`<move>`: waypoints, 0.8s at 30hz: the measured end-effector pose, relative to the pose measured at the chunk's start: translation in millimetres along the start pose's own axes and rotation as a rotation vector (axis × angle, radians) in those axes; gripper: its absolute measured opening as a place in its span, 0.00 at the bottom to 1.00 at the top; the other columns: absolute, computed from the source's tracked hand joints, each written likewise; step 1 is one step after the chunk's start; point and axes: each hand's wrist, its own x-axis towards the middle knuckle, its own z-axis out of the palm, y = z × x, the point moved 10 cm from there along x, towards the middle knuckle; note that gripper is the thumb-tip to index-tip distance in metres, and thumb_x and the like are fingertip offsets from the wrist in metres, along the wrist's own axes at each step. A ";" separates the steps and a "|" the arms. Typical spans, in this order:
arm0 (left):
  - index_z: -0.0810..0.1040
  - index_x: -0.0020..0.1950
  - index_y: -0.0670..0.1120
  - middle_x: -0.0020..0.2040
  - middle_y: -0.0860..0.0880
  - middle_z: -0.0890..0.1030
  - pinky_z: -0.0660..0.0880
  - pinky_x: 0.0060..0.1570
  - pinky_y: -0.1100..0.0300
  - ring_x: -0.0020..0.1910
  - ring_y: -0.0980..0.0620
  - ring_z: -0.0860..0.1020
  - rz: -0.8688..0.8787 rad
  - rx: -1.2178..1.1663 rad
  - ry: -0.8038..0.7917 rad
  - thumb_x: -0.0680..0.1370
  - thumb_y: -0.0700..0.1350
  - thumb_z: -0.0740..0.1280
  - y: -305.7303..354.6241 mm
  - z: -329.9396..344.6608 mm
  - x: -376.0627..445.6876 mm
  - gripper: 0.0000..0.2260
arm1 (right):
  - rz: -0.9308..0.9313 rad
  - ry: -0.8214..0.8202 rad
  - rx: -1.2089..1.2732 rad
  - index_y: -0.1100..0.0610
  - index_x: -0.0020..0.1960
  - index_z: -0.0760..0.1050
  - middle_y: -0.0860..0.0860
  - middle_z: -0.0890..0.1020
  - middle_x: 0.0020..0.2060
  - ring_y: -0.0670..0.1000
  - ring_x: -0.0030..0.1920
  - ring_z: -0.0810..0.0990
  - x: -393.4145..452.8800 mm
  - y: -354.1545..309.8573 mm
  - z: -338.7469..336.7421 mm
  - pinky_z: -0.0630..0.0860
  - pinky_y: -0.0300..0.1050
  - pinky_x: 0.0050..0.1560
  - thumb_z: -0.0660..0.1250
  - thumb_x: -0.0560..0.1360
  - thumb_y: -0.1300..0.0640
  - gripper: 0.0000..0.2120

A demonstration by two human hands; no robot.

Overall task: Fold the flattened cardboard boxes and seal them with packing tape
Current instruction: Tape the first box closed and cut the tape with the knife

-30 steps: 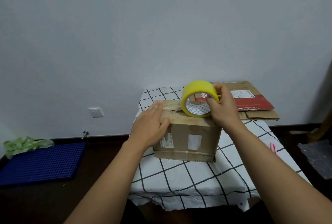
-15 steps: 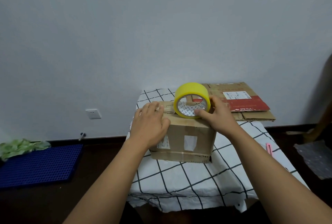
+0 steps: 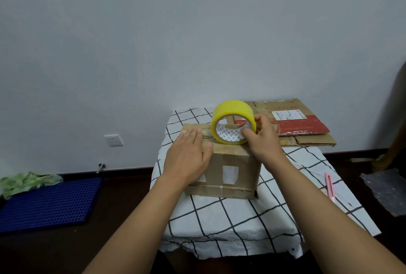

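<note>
A folded cardboard box [image 3: 235,170] stands on the table with the checked cloth [image 3: 230,218]. My left hand [image 3: 189,157] lies flat with straight fingers on the box's top left, pressing it down. A yellow roll of packing tape [image 3: 232,111] stands on edge on the box top, and my right hand [image 3: 261,139] grips its right rim, thumb inside the core. A strip of tape seems to run along the top seam under my left fingers. Flattened cardboard boxes [image 3: 305,128] lie stacked at the table's back right.
A pink utility knife [image 3: 330,187] lies at the table's right edge. On the dark floor to the left are a blue perforated mat [image 3: 48,203] and green cloth [image 3: 26,180]. A wall socket [image 3: 113,140] sits low on the wall. Grey wrapping [image 3: 388,190] lies at the right.
The tape roll and my right hand have shifted slightly left along the box top. My left hand has stayed pressed flat on the box.
</note>
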 end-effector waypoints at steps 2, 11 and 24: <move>0.57 0.79 0.43 0.79 0.45 0.58 0.45 0.75 0.60 0.78 0.51 0.54 -0.001 -0.016 0.016 0.83 0.57 0.45 -0.8 -3.0 -0.4 0.28 | -0.019 0.068 0.038 0.54 0.52 0.73 0.48 0.80 0.42 0.46 0.43 0.78 0.3 -1.4 -4.9 0.74 0.47 0.46 0.67 0.75 0.63 0.09; 0.60 0.79 0.46 0.79 0.49 0.61 0.47 0.74 0.59 0.78 0.53 0.54 0.103 -0.021 0.005 0.80 0.57 0.43 -12.8 -2.9 26.7 0.30 | -0.051 0.213 0.100 0.54 0.54 0.70 0.47 0.76 0.43 0.50 0.45 0.77 -9.1 -6.5 4.3 0.72 0.48 0.47 0.70 0.73 0.60 0.13; 0.63 0.77 0.46 0.77 0.47 0.63 0.50 0.73 0.60 0.77 0.51 0.58 0.080 -0.053 0.034 0.82 0.55 0.45 -16.7 6.2 33.2 0.26 | -0.002 0.150 0.103 0.51 0.54 0.74 0.48 0.81 0.47 0.50 0.50 0.80 11.9 3.2 -31.6 0.78 0.49 0.50 0.71 0.72 0.60 0.13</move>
